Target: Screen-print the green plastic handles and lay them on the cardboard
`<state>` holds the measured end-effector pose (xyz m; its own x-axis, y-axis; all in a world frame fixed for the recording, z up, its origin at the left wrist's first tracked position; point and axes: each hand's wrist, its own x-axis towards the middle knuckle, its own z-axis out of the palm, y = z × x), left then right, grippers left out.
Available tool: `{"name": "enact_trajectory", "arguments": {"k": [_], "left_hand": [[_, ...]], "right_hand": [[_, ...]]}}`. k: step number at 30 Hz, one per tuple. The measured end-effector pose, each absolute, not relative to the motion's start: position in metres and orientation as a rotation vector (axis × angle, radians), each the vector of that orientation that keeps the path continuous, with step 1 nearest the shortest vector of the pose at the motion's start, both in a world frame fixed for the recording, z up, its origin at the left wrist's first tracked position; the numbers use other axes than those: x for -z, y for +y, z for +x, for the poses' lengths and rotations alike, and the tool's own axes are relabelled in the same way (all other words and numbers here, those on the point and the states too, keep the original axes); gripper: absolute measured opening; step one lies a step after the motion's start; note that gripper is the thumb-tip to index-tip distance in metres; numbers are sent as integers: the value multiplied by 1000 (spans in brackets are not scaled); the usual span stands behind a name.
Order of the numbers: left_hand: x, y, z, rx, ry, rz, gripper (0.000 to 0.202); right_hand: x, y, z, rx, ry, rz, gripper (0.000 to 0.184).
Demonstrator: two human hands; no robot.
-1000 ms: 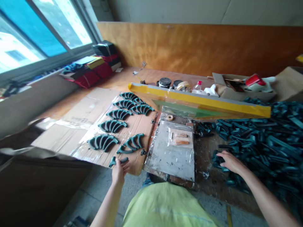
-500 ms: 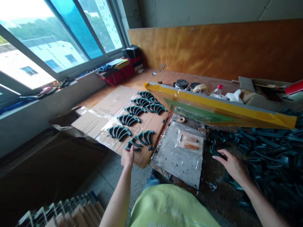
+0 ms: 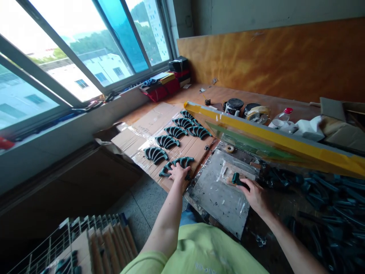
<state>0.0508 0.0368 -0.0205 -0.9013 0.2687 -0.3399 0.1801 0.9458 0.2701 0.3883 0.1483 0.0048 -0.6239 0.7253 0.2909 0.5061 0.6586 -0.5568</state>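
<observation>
a: what's the right hand (image 3: 254, 196) up to?
b: pinching a small dark teal piece (image 3: 236, 179) between thumb and fingers, just over a clear plastic bag (image 3: 228, 178) on a scratched metal plate (image 3: 213, 201);
a: and the left hand (image 3: 178, 173)?
b: spread, palm down on a curved teal part (image 3: 186, 161) at the near end of a plastic-covered cardboard sheet (image 3: 194, 150);
a: the rest?
b: fan-shaped teal parts (image 3: 167, 141) lie in rows on that sheet; a loose heap of teal pieces (image 3: 327, 198) sits right of the plate, beneath a yellow-edged frame (image 3: 273, 139).

Left hand (image 3: 178, 173): resting on a dark green curved moulding (image 3: 182, 163) on cardboard (image 3: 159, 118)
Right hand (image 3: 254, 196): holding a small dark green piece (image 3: 236, 179) over a plastic-covered plate (image 3: 216, 201)
</observation>
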Motion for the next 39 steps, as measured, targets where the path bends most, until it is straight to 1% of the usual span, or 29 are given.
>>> {"name": "enact_trajectory", "arguments": {"k": [4, 8, 14, 17, 21, 27, 33, 39], "left_hand": [[19, 35, 52, -266, 2748, 373, 58], [14, 22, 55, -232, 2756, 444, 56], [0, 14, 58, -200, 2804, 662, 55], [-6, 43, 44, -191, 2793, 891, 55], [-8, 104, 13, -162, 2689, 1169, 57], [3, 164, -20, -90, 2569, 1297, 60], [26, 177, -33, -103, 2483, 1391, 61], [37, 169, -34, -176, 2510, 1403, 63]], "right_hand": [[-1, 154, 391, -534, -2360, -922, 41], [2, 158, 395, -501, -2352, -939, 47], [5, 158, 396, -434, -2364, -961, 49], [6, 159, 392, -401, -2381, -982, 48], [9, 157, 390, -361, -2373, -1034, 49], [13, 146, 389, -305, -2343, -1181, 50], [8, 139, 380, -288, -2333, -1270, 45], [-5, 140, 362, -248, -2388, -1258, 25]]}}
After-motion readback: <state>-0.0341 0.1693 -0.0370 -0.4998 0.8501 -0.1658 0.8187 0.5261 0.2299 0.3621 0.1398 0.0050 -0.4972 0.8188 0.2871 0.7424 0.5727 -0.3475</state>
